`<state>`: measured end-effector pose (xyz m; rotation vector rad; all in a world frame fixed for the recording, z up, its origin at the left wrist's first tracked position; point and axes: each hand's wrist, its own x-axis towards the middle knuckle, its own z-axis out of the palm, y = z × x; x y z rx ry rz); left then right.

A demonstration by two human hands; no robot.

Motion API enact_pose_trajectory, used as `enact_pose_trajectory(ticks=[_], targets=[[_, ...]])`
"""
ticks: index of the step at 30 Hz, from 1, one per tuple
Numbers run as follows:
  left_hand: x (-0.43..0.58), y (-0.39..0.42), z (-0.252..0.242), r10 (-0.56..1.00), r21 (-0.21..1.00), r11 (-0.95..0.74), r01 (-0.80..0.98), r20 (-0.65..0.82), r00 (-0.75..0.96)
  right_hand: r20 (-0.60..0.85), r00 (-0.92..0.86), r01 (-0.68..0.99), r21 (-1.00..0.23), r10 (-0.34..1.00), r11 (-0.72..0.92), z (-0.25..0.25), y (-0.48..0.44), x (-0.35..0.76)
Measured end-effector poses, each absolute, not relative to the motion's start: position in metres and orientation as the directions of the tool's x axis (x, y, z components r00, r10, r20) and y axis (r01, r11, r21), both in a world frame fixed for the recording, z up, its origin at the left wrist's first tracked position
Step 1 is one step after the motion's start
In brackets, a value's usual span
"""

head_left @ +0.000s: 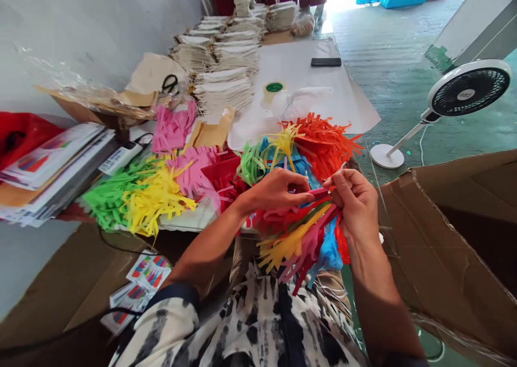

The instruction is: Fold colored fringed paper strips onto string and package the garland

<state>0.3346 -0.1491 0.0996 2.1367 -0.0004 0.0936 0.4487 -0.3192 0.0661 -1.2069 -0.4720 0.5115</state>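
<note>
While the left hand (278,190) reaches across, nearly closed, its fingertips pinching a bunch of fringed paper strips (297,237), the right hand (354,200) curls tightly on the same bunch just beside it. The strips hang in front of the person's patterned shirt (258,324). Room is tight: a cardboard box flap (440,237) rises close on the right, and piled green and yellow fringes (141,197) crowd the left.

Multicoloured fringed paper strips (297,237) pinched between left hand (274,190) and right hand (353,200).

Loose green fringe (115,197), yellow fringe (153,200) and pink fringe (189,170) piled nearby; stacks of folded cream cloth (224,89) beyond; floor fan (468,89) at right.
</note>
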Motion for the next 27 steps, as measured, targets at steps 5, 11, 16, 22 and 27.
enact_pose_trajectory(ticks=[5,11,16,22,27], targets=[[0.319,-0.121,0.121,0.021,0.769,-0.637,0.047,-0.043,0.999,0.036,0.785,-0.087,-0.982,0.618,0.167,0.057,-0.321,0.453],[0.327,-0.083,0.111,0.351,0.313,-0.912,0.264,0.265,0.898,0.020,0.739,-0.054,-0.995,0.674,0.088,0.057,-0.319,0.456],[0.366,-0.086,0.082,0.011,0.082,-0.997,-0.014,0.297,0.955,0.024,0.756,-0.033,-0.997,0.655,0.075,0.056,-0.312,0.454],[0.384,-0.085,0.076,0.002,0.180,-0.982,-0.056,0.306,0.952,0.046,0.762,0.002,-0.998,0.646,0.069,0.053,-0.312,0.454],[0.371,-0.096,0.097,0.251,0.687,-0.708,-0.162,0.459,0.852,0.129,0.785,0.106,-0.992,0.606,0.073,0.055,-0.312,0.454]])
